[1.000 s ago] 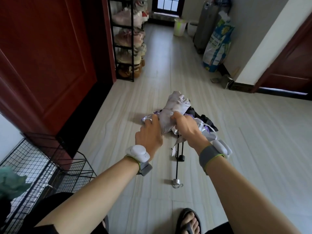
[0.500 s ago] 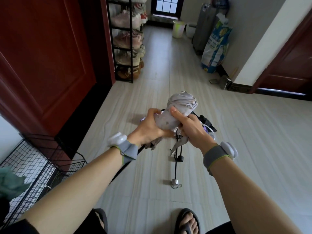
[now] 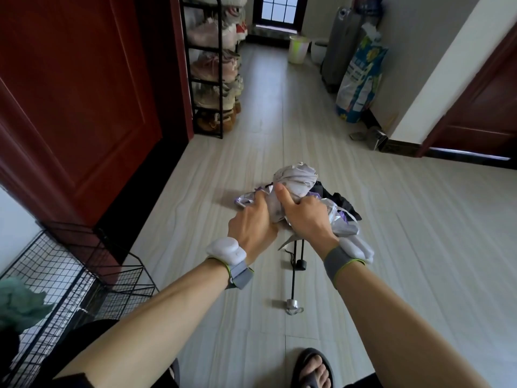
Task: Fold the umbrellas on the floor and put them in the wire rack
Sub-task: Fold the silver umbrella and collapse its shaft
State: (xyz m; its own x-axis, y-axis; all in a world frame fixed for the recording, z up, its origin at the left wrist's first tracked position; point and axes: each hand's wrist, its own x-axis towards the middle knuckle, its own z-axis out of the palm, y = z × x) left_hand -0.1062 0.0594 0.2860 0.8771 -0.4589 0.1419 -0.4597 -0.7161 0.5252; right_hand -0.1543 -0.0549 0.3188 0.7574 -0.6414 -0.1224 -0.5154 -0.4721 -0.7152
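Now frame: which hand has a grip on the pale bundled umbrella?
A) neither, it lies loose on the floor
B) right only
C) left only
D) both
D: the left hand and the right hand both curl their fingers round the fabric of the pale umbrella.

A pale grey umbrella (image 3: 296,179), its cloth gathered into a crumpled bundle, is gripped by the left hand (image 3: 251,228) and the right hand (image 3: 307,217) in the centre of the frame. Under it a second umbrella (image 3: 342,224) of silver, purple and black cloth is laid on the floor, its thin black shaft pointing to the lower edge. The black wire rack (image 3: 56,264) is placed at the lower left.
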